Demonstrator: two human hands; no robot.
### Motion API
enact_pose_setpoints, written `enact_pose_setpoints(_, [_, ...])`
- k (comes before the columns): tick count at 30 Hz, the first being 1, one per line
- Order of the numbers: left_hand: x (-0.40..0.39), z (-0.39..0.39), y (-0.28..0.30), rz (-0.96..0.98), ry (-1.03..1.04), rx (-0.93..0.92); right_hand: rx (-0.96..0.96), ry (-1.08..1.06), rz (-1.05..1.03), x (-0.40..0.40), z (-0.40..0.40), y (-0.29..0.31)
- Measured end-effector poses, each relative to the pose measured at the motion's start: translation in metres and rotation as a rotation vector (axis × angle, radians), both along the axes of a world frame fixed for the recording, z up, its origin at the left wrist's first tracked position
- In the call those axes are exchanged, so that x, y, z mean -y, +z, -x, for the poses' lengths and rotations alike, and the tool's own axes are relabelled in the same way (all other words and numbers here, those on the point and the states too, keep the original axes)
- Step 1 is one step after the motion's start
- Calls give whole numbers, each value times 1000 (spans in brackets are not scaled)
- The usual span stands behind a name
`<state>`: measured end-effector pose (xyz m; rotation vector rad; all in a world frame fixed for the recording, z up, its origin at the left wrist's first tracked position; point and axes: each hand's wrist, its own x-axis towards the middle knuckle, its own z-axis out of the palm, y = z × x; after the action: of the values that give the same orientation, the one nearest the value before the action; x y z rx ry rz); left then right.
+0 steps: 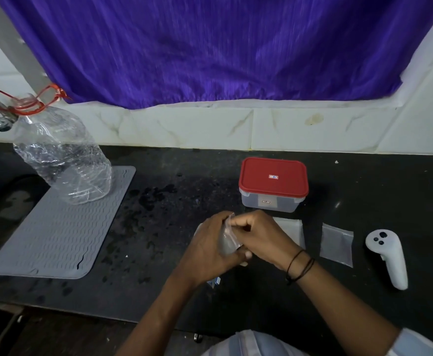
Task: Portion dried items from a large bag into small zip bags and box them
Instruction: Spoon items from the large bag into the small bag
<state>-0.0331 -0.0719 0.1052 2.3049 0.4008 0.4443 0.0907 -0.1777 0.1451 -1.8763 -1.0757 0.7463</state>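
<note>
A small clear zip bag [227,238] is held upright between both hands above the black counter [174,214]. My left hand [207,249] grips its lower part from the left. My right hand [260,233] pinches its top edge from the right. Two more small zip bags lie flat on the counter: one [294,231] partly hidden behind my right wrist, another [336,244] further right. A clear plastic box with a red lid [273,182] stands closed just behind the hands. The edge of a larger bag [214,281] peeks out under my left wrist.
A grey ribbed mat [58,232] lies at the left with a big clear plastic bottle [63,152] on it. A white hand controller [387,255] rests at the right. A purple curtain [210,47] hangs over the tiled back wall. The counter's front edge runs near my body.
</note>
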Motion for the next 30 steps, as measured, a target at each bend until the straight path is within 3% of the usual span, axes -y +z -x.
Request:
enact_pose_setpoints(5, [-7, 0, 3, -41, 64, 89, 274, 139, 68, -4, 7, 10])
enact_pose_setpoints(8, [-12, 5, -1, -12, 141, 97, 160, 110, -57, -4, 8, 10])
enact_pose_setpoints(11, [-23, 12, -3, 83, 404, 86, 126, -43, -159, 2, 4, -4])
enact_pose_setpoints(16, [-31, 29, -14, 336, 687, -125, 339, 47, 316, 24, 10, -38])
enact_pose_setpoints(21, [-20, 32, -30, 521, 703, -259, 471, 165, 330, 25, 22, -64])
enact_pose_setpoints(26, [-13, 24, -34, 551, 728, -345, 654, 181, 235, 18, 26, -69])
enact_pose_setpoints(30, [-16, 23, -43, 703, 721, -292, 782, 200, 232, 15, 26, -66])
